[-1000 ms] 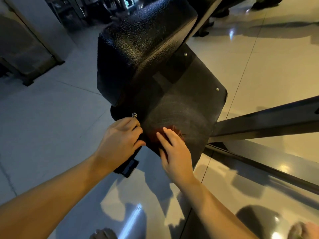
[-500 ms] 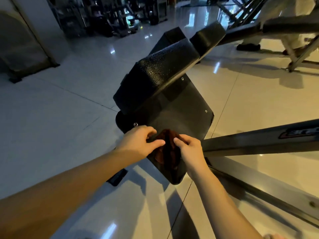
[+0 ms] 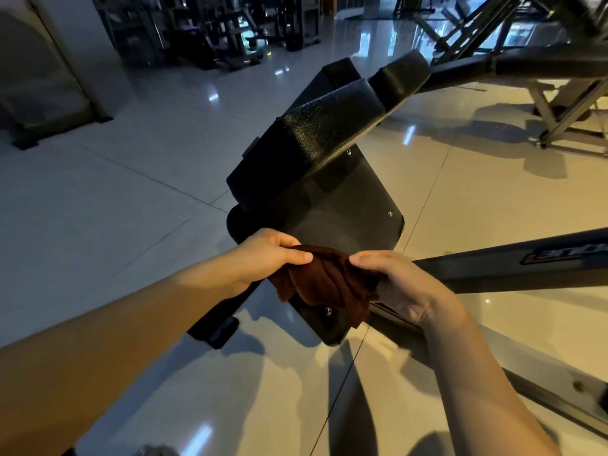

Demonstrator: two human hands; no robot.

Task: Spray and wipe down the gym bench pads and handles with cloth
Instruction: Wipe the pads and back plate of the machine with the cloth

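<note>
Over the bench's dark plate [image 3: 348, 205], two hands hold a brown cloth [image 3: 325, 281].
The left hand [image 3: 269, 255] pinches its nine o'clock edge, the right hand [image 3: 404, 284] its three o'clock edge.

One head-worn wide-angle view, forward and down, close above the bench pad [image 3: 314, 141].

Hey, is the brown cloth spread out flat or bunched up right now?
Bunched up. The cloth hangs in folds between the left hand and right hand.
</note>
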